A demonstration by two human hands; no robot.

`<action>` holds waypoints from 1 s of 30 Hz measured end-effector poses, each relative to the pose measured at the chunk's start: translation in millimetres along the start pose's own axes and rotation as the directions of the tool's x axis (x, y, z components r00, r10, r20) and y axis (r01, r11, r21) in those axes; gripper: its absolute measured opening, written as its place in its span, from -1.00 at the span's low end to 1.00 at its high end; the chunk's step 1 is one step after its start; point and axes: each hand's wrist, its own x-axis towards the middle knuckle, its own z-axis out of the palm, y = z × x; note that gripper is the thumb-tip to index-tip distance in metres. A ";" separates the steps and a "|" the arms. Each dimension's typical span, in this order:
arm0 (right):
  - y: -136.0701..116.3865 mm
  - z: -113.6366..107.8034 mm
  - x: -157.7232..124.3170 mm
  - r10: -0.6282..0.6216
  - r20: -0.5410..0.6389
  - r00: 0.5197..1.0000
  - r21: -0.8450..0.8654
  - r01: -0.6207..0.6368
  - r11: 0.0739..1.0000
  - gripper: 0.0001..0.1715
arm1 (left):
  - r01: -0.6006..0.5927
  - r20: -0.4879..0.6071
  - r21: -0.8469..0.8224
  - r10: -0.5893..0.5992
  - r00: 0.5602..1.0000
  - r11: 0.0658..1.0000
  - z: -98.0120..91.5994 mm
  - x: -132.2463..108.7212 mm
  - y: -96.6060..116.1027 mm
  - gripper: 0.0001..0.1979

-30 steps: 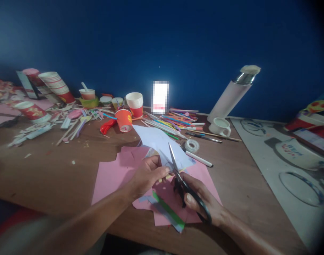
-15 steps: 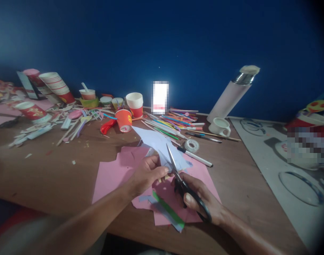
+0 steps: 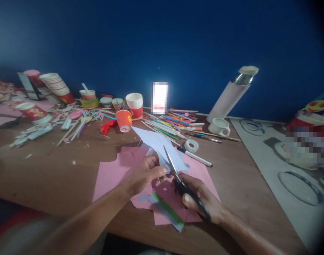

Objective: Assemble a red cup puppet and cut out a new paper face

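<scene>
My left hand point(image 3: 149, 173) pinches the near edge of a pale blue sheet of paper point(image 3: 158, 141), which is raised above the table. In my right hand point(image 3: 197, 193) are black-handled scissors point(image 3: 182, 184), fingers through the loops. Their blades point up and away, lying against the paper beside my left thumb. Beneath both hands is pink paper point(image 3: 109, 180) with cut edges. A green strip point(image 3: 168, 209) and a pale blue-grey strip lie on its near part. My hands hide some of the paper's near edge.
Behind the paper lie a tape roll point(image 3: 191, 145), a marker point(image 3: 197, 157) and many coloured sticks point(image 3: 175, 122). An orange paper cup point(image 3: 123, 120) stands by a red stapler-like tool point(image 3: 108, 126). A white mug point(image 3: 219, 126) and a flask point(image 3: 231, 95) are at right.
The scissor blades have shifted slightly left against the paper. Both hands keep nearly the same place and grip.
</scene>
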 end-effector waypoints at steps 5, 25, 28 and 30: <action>-1.9 0.7 0.8 -0.007 -0.002 1.000 0.006 0.007 1.000 -0.52 | 0.017 0.019 -0.027 -0.016 1.000 1.000 -0.9 0.5 2.0 -0.90; -4.4 -0.3 0.7 0.001 0.005 1.000 -0.079 -0.001 0.997 -0.52 | 0.017 -0.107 0.121 -0.004 0.994 0.992 -3.5 -1.7 4.6 -0.86; -3.5 -0.8 0.8 0.001 0.014 1.000 -0.091 0.000 0.996 -0.53 | 0.023 -0.116 0.119 -0.009 0.993 0.993 -3.5 -1.2 5.1 -0.85; -3.2 -1.1 0.7 0.000 0.019 1.000 -0.098 0.001 0.995 -0.53 | 0.029 -0.117 0.124 -0.015 0.993 0.992 -4.1 -1.0 5.4 -0.85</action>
